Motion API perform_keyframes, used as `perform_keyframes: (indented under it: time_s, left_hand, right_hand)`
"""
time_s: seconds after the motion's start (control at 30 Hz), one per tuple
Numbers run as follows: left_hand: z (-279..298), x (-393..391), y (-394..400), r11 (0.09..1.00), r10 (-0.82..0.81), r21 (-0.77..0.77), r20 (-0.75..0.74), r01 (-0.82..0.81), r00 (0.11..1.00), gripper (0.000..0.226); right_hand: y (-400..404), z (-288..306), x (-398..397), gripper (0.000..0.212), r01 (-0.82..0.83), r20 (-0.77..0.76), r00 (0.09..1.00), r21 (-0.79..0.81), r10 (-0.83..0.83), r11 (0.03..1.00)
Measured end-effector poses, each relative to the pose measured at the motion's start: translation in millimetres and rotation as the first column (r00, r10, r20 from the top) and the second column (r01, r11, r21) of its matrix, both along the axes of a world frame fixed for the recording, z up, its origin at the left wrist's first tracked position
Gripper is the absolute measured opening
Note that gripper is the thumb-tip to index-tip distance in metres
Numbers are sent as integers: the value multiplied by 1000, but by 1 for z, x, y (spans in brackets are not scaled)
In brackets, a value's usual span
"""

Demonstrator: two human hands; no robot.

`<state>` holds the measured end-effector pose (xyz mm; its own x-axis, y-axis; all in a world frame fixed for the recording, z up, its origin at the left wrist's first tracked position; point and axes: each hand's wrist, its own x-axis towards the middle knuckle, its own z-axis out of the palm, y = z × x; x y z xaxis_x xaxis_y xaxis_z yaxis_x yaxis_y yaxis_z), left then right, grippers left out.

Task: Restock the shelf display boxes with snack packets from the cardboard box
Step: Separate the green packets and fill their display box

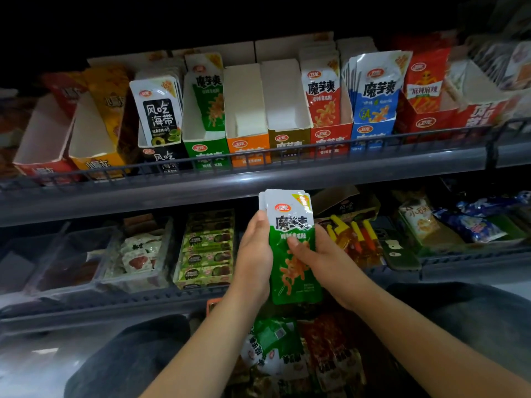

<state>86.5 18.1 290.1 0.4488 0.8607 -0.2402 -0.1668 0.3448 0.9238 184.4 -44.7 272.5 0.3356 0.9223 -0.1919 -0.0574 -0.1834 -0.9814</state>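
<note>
A small stack of green and white snack packets (290,225) stands upright in front of the lower shelf, held by both hands. My left hand (254,254) grips the stack's left edge. My right hand (319,257) holds the right side, thumb pressed on the front packet. On the upper shelf the green display box (205,152) holds a few matching green packets (208,93). Beside it, the orange display box (248,149) and the brown display box (288,142) look empty. Below my arms, the cardboard box's mixed green and red packets (298,349) lie in a heap.
A dark wire rail (258,156) runs along the upper shelf's front. Red (330,136) and blue (372,132) display boxes to the right hold packets; a black box (161,159) stands left of the green one. The lower shelf carries trays of other snacks (207,251). My knees flank the heap.
</note>
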Motion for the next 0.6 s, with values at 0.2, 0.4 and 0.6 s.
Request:
perform_keyframes:
  time_s: [0.2, 0.4, 0.6]
  left_hand:
    - [5, -2, 1, 957, -37, 280, -133, 73, 990, 33]
    - [18, -3, 6, 951, -28, 299, -168, 78, 985, 41]
    - [44, -11, 19, 908, 41, 418, -152, 26, 988, 33]
  right_hand:
    - [6, 17, 3, 26, 8, 316, 948, 125, -47, 992]
    - [12, 30, -4, 20, -59, 355, 935, 150, 2, 987]
    - [25, 60, -4, 20, -139, 370, 925, 121, 86, 983]
